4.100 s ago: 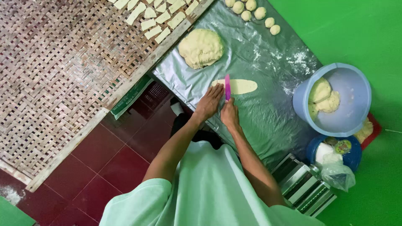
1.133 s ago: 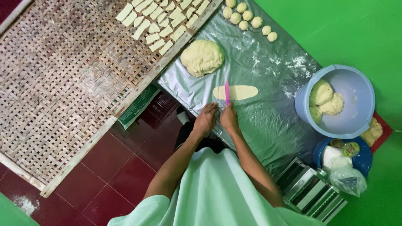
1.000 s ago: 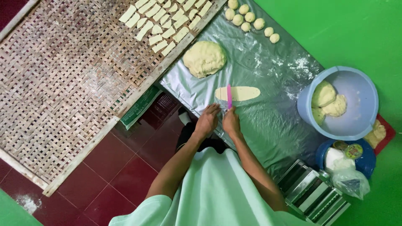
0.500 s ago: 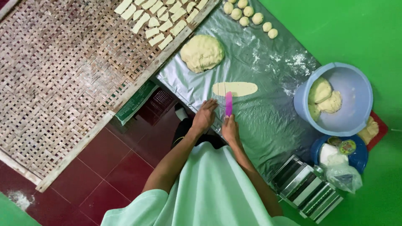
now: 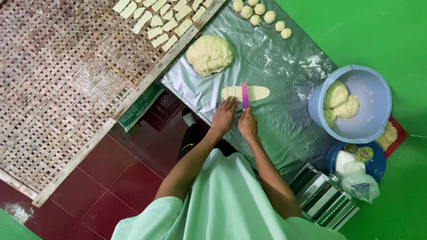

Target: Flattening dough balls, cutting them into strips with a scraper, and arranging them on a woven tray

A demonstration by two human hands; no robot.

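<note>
A flat oval strip of pale dough (image 5: 255, 93) lies on a grey plastic sheet (image 5: 284, 133). My right hand (image 5: 247, 124) grips a pink knife (image 5: 244, 95) whose blade crosses the strip near its middle; the strip's left part shows cut lines. My left hand (image 5: 223, 116) rests with fingers spread on the sheet at the strip's near left edge. A large lump of dough (image 5: 209, 54) sits farther back on the sheet.
A woven bamboo tray (image 5: 66, 89) at left carries several cut dough pieces (image 5: 160, 20) at its far end. Small dough balls (image 5: 260, 13) line the sheet's far edge. A blue basin (image 5: 371, 95) with dough stands right, above a blue bowl (image 5: 376, 164) and a metal pasta machine (image 5: 324, 198).
The knife has shifted rightward along the dough strip across the frames, leaving cuts on the left part. Both hands stay at the strip's near edge; the camera view drifted slightly.
</note>
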